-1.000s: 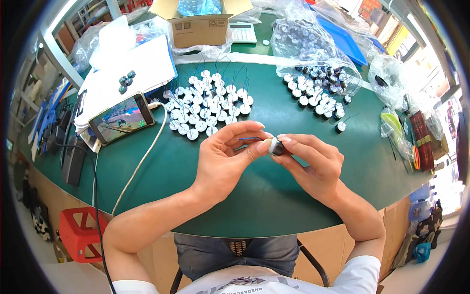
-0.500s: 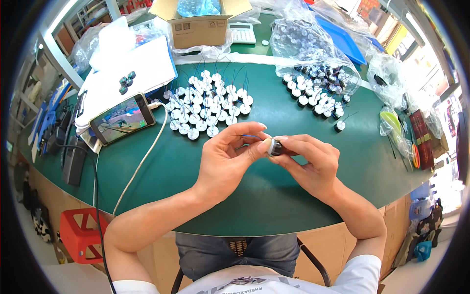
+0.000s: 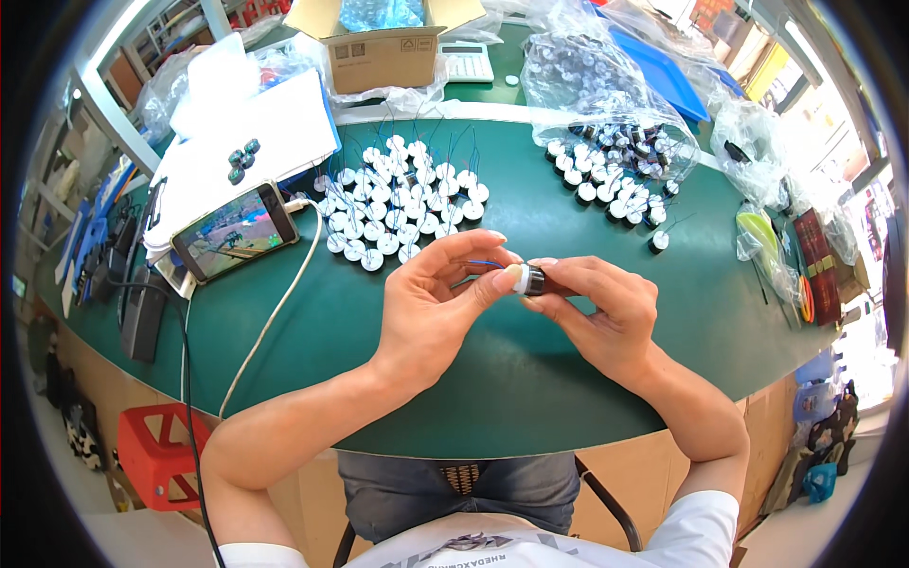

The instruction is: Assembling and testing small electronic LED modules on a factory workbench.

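Black-and-white round part (image 3: 535,280) is pinched in both hands (image 3: 424,310), forearms (image 3: 298,409) angled inward, elbows (image 3: 227,452) bent outward.

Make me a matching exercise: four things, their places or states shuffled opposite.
1. small round black-and-white part
2. red plastic stool
3. open brown cardboard box
4. rectangular black phone

A. below the green tabletop, left
B. between left hand and right hand
C. lit up, white cable plugged in
D. at the tabletop's far side

Pairs: 1-B; 2-A; 3-D; 4-C
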`<state>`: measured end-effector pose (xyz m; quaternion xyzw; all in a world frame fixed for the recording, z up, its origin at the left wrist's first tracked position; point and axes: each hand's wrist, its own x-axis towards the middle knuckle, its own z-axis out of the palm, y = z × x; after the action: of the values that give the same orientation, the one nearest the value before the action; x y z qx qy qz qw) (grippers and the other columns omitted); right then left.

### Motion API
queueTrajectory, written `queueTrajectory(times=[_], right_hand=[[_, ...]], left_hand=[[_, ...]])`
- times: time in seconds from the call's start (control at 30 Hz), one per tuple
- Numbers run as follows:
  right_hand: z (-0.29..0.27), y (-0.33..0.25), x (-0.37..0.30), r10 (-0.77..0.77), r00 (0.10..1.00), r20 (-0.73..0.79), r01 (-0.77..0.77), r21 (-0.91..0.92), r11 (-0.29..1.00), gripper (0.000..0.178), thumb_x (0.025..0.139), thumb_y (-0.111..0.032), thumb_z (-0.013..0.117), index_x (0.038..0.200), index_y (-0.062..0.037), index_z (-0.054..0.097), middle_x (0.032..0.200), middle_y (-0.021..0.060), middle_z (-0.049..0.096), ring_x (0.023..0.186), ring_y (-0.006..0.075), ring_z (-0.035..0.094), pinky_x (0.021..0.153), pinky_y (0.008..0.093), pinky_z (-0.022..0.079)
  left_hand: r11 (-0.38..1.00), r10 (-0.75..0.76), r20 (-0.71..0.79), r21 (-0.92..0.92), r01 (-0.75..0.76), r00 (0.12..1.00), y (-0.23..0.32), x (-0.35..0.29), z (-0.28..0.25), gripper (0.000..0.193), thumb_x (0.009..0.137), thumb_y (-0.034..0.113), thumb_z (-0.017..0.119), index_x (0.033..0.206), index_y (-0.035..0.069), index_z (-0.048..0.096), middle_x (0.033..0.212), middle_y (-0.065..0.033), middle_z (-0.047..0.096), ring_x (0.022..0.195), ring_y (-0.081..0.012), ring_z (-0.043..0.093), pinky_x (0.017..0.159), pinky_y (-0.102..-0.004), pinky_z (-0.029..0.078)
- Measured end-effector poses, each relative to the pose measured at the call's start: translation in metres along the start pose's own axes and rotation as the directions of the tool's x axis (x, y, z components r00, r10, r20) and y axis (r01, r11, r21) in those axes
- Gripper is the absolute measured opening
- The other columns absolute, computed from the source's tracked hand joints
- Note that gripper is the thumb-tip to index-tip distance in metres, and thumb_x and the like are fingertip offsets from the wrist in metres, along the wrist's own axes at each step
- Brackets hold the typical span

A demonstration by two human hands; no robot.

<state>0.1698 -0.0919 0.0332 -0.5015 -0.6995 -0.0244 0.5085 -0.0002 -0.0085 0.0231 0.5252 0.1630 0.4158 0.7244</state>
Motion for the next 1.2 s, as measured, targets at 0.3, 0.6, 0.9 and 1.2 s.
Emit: queueTrajectory(times=[0.3, 0.6, 0.9, 1.2], right_hand=[[-0.004, -0.001, -0.001, -0.081, 0.997, -0.018, 0.08, -0.051, 0.996, 0.03, 0.07, -0.003, 0.08, 0.098, -0.0006, 0.068, 0.089, 0.011, 0.07, 0.068, 0.0212, 0.069, 0.056, 0.0276, 0.056], [-0.006, 0.011, -0.009, -0.178, 0.984, 0.009, 0.177, -0.16, 0.971, 0.03, 0.072, -0.005, 0.079, 0.099, 0.0003, 0.067, 0.089, 0.0124, 0.07, 0.068, 0.0225, 0.069, 0.055, 0.0279, 0.055], [-0.009, 0.017, -0.012, -0.092, 0.996, 0.013, 0.093, -0.127, 0.988, 0.038, 0.07, -0.008, 0.081, 0.104, -0.0005, 0.065, 0.086, 0.0117, 0.07, 0.065, 0.0218, 0.068, 0.054, 0.028, 0.054], [-0.001, 0.005, -0.01, -0.106, 0.994, 0.034, 0.109, -0.102, 0.989, 0.032, 0.07, -0.005, 0.081, 0.099, -0.0011, 0.067, 0.086, 0.0114, 0.071, 0.065, 0.0212, 0.069, 0.055, 0.0267, 0.053]], left_hand=[[0.997, 0.028, 0.04, 0.073, -0.031, 0.999, -0.003, -0.005, 0.002, 0.028, 0.087, 0.001, 0.067, 0.115, -0.001, 0.06, 0.105, -0.0101, 0.066, 0.102, -0.0154, 0.063, 0.087, -0.0277, 0.053], [0.98, 0.042, 0.08, 0.191, -0.056, 0.996, -0.007, -0.003, 0.007, 0.032, 0.09, 0.003, 0.064, 0.121, -0.001, 0.057, 0.108, -0.0108, 0.066, 0.101, -0.0147, 0.063, 0.088, -0.0277, 0.053], [0.994, -0.108, 0.017, 0.025, 0.107, 0.994, -0.005, 0.003, 0.007, 0.044, 0.088, 0.008, 0.068, 0.128, 0.002, 0.052, 0.11, -0.0156, 0.067, 0.101, -0.018, 0.064, 0.091, -0.0339, 0.051], [0.972, -0.228, 0.056, -0.035, 0.23, 0.972, 0.0, 0.003, 0.003, 0.038, 0.086, 0.001, 0.068, 0.122, 0.002, 0.058, 0.102, -0.0124, 0.069, 0.094, -0.014, 0.065, 0.088, -0.0287, 0.052]])
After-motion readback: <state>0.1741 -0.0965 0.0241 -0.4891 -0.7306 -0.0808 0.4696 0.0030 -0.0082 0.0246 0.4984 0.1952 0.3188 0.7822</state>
